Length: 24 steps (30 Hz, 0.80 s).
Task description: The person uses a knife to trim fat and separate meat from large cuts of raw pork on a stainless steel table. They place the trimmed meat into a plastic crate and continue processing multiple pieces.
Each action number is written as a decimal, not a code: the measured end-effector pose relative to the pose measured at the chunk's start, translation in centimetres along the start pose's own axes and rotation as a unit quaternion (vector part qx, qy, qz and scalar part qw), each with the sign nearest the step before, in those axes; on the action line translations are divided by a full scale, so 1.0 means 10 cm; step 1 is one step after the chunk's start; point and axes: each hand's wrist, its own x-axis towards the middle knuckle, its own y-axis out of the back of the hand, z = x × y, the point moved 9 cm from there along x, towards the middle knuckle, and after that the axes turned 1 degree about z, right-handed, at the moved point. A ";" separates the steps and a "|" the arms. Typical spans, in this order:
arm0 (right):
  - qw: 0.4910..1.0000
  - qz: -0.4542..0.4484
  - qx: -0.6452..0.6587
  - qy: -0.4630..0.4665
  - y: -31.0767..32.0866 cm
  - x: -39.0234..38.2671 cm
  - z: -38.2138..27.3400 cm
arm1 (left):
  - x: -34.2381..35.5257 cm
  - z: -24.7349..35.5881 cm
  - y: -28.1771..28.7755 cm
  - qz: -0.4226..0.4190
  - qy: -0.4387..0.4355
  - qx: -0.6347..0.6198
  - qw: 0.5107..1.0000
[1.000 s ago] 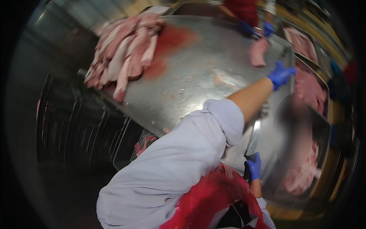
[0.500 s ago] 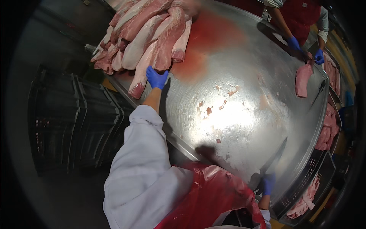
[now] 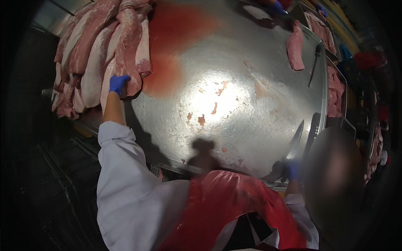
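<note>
My left hand (image 3: 119,83), in a blue glove, is closed on the lower end of a long pink meat piece (image 3: 132,62) in the pile (image 3: 94,50) at the table's upper left. My right hand (image 3: 292,169), also gloved, is low on the right, blurred and partly in shadow, closed round a long knife (image 3: 297,138) with its blade pointing up the table. Between my hands the steel table (image 3: 259,108) shows a red wet stain and small scraps.
A co-worker's gloved hands (image 3: 276,7) are at the top right beside a single meat piece (image 3: 295,48). A thin dark-handled tool (image 3: 314,62) lies near the right edge. Trays of meat (image 3: 335,92) line the right side; black crates (image 3: 63,175) stand lower left.
My left hand went from the table's right side a second ago to the meat pile and now grips a piece there. The view has shifted. The knife stays in my right hand.
</note>
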 end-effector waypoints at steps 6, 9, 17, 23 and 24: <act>0.999 0.005 -0.028 0.016 0.25 -0.26 -0.01 | -0.52 0.12 -0.19 0.140 -0.137 0.274 0.942; 0.999 0.033 0.030 0.011 0.50 -0.34 0.23 | -0.81 0.29 -0.54 0.135 -0.081 0.314 0.936; 0.999 -0.017 0.040 0.009 0.47 -0.20 0.36 | -0.85 1.25 -0.69 0.260 -0.092 0.451 0.849; 0.998 -0.058 -0.010 0.013 0.06 0.13 0.31 | 0.11 1.69 -0.36 0.197 -0.149 0.411 0.878; 0.999 -0.052 -0.007 0.007 0.01 0.20 0.34 | 0.22 1.79 -0.37 0.187 -0.166 0.424 0.871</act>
